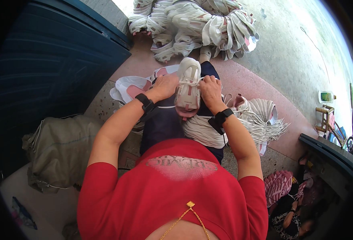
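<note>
Both hands closed on white sneaker (188, 86): left hand (166, 86), right hand (210, 90)

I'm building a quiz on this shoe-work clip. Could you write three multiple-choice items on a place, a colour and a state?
1. Where is the pile of shoes? A on the ground ahead of the knees; B behind the person; C on a table.
2. What colour is the shirt? A blue; B red; C white.
3. How is the white shoe held? A one hand; B both hands; C lying untouched.

A: it lies past the knees at top.
B: the cloth is plainly red.
B: left hand and right hand grip its sides.
</note>
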Tool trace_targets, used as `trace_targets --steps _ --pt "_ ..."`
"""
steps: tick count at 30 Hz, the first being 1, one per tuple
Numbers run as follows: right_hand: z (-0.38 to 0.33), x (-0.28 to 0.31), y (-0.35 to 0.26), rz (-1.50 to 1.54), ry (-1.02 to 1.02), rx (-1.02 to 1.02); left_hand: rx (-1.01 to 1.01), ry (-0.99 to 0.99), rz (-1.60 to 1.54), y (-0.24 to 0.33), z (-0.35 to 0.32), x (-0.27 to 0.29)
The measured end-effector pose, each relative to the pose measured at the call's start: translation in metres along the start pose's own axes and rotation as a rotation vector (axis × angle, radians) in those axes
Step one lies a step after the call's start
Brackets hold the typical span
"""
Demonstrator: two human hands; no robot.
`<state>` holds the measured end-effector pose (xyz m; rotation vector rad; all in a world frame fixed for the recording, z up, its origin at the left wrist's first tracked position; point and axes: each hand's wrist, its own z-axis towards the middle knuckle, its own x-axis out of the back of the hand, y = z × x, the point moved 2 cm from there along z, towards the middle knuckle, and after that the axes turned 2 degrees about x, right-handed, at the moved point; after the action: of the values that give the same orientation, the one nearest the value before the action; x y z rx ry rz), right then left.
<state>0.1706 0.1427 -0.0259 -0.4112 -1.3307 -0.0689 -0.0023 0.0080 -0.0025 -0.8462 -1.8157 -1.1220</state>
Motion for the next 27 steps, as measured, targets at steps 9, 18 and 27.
trace_targets --steps 9,18,27 --pt "-0.009 -0.003 -0.003 0.047 0.09 -0.093 -0.103 0.129 0.0 -0.01 0.012 -0.008" --pt "-0.011 -0.004 -0.006 0.053 0.075 -0.125 -0.119 0.341 0.066 0.001 0.008 -0.019" --pt "-0.012 -0.001 -0.009 -0.029 0.034 -0.092 -0.129 0.355 0.157 0.012 0.009 -0.014"
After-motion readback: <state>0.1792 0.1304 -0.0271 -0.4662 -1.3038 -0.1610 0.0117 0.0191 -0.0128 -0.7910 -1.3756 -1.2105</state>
